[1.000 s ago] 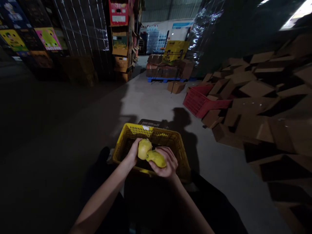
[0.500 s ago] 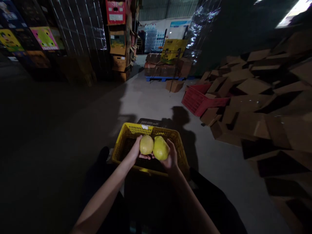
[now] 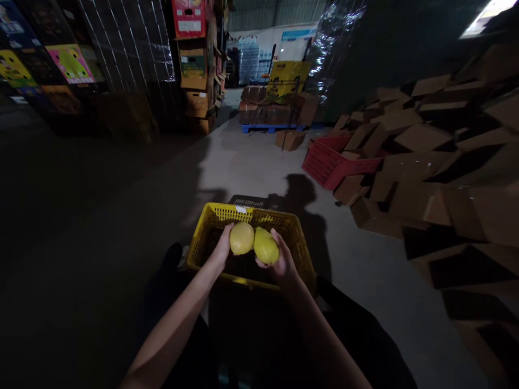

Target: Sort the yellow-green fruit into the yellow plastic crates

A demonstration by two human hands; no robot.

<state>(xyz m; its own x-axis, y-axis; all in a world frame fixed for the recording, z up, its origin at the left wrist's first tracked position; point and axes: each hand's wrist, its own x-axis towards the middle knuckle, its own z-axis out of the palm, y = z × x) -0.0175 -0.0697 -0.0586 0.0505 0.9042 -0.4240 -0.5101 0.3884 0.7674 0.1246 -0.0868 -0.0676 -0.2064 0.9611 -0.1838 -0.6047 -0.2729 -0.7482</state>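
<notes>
My left hand (image 3: 223, 245) is closed around the side of a pale yellow, roundish lemon (image 3: 242, 239). In my right hand (image 3: 283, 258) rests a greener-yellow lemon (image 3: 266, 246), pear-like in outline, with fingers curled under it. The two fruits sit side by side, touching or nearly so. Both hands are above a yellow plastic crate (image 3: 298, 229) with slotted walls, which stands on the floor between my legs. A white label (image 3: 240, 209) is on its far rim. The crate's inside is dark, so its contents cannot be made out.
Flattened and open cardboard boxes (image 3: 421, 178) are heaped on the right, with a red crate (image 3: 330, 162) at their edge. Ahead stands a blue pallet (image 3: 271, 128) loaded with boxes. Stacked cartons (image 3: 197, 102) rise at the back left. Grey floor (image 3: 239, 162) lies between.
My hands have shifted slightly, and the left lemon has turned and moved a little left. Left fingers that showed beneath the fruit are now hidden. The right lemon has tilted.
</notes>
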